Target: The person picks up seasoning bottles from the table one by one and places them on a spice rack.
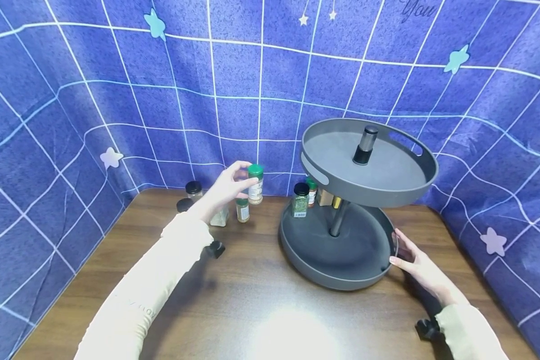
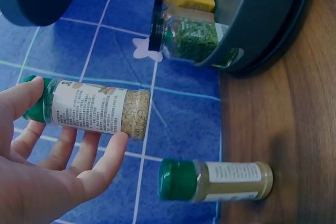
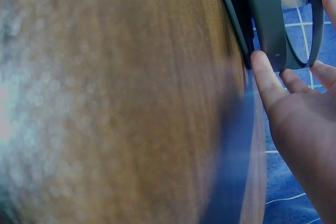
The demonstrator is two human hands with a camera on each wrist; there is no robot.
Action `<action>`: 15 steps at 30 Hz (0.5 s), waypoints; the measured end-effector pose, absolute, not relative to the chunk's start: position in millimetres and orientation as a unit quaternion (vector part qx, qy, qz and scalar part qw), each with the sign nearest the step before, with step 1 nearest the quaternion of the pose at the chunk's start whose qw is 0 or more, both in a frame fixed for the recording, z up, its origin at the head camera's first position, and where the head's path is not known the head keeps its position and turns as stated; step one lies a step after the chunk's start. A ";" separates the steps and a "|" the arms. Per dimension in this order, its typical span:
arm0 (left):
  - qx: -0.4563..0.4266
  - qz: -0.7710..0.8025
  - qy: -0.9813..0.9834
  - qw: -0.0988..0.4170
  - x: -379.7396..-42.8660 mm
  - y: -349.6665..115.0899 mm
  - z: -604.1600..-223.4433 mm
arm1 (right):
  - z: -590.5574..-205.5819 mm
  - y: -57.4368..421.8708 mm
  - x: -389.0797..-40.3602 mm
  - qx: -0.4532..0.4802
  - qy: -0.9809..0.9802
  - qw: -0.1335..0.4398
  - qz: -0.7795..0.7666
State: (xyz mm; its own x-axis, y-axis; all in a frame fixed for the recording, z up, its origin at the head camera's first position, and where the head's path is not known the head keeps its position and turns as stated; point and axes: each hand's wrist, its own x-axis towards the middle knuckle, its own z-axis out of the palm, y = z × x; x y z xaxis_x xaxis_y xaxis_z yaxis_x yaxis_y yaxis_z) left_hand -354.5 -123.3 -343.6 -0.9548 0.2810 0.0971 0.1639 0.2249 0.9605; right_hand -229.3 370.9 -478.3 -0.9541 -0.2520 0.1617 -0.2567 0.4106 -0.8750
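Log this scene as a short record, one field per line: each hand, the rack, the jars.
left hand: holds a green-capped spice jar lifted off the table, fingers round its side
right hand: fingers on the lower tray's rim at its handle cut-out
rack: grey, two round tiers on a central post; top tier bare
lower tier: black-capped herb jar and a few other jars at the back
table: brown wood; more jars stand at the back left, one green-capped

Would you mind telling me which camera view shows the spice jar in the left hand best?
The left wrist view: the green-capped jar fills the frame, label and pale grains visible, gripped by the left hand. The head view shows it small and distant. The right wrist view misses it.
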 end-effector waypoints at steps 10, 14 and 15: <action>0.149 0.628 0.761 0.060 -357.9 -95.9 -353.3 | -480.3 371.7 -230.3 0.157 -0.833 0.002 0.531; 0.151 0.633 0.757 0.068 -361.6 -87.0 -357.1 | -480.8 372.2 -230.7 0.161 -0.827 0.004 0.538; 0.151 0.632 0.757 0.070 -362.7 -84.8 -358.1 | -480.9 372.3 -230.7 0.162 -0.827 0.004 0.539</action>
